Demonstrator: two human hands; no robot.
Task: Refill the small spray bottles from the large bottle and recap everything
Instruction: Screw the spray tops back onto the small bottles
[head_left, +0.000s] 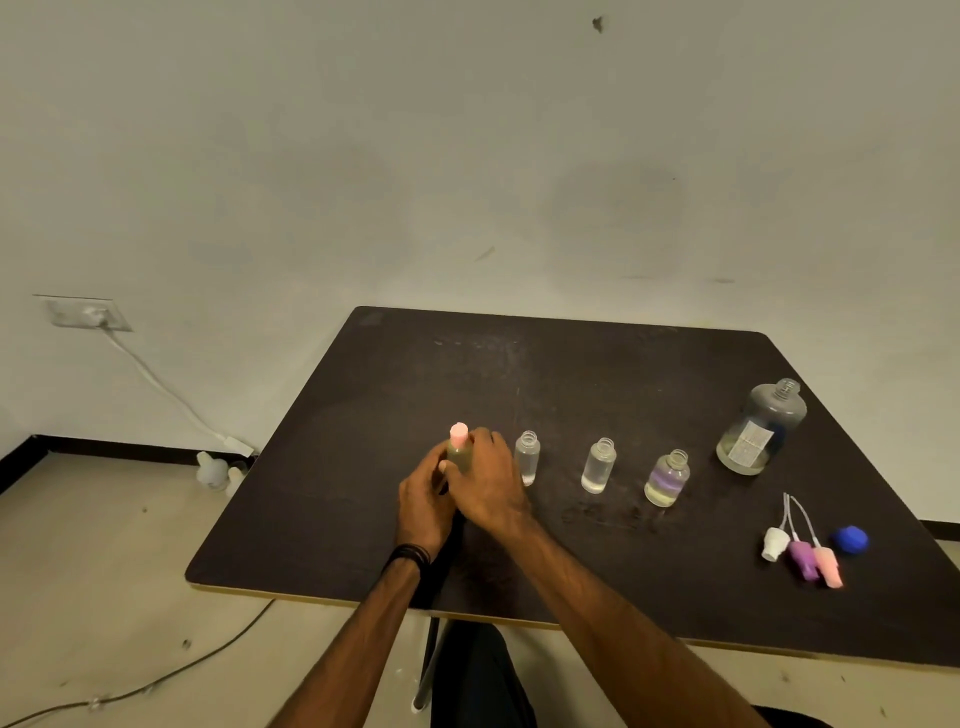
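Both hands are wrapped around one small spray bottle (459, 457) standing upright on the dark table (395, 374), at about 9 o'clock of the table's working area. The left hand (423, 501) grasps the bottle's lower body from the 8 o'clock side; the right hand (488, 480) covers it from the 3 o'clock side, fingers curled over the shoulder. A pink spray cap (458, 434) sits on this bottle's neck; whether it is fully seated cannot be told.

At 3 o'clock of the held bottle, three small bottles stand in a row, all uncapped: a first clear bottle (528, 458), a second clear bottle (599, 466), and a purple-tinted bottle (667, 479). Each is apart from its neighbour.

The large bottle (761, 428) stands uncapped at 2 o'clock of the table, liquid low in its base.

At 4 o'clock, near the table's right edge, lie three loose spray heads side by side: white (773, 544), purple (802, 558), pink (829, 566). A blue cap (850, 539) lies just beside them.
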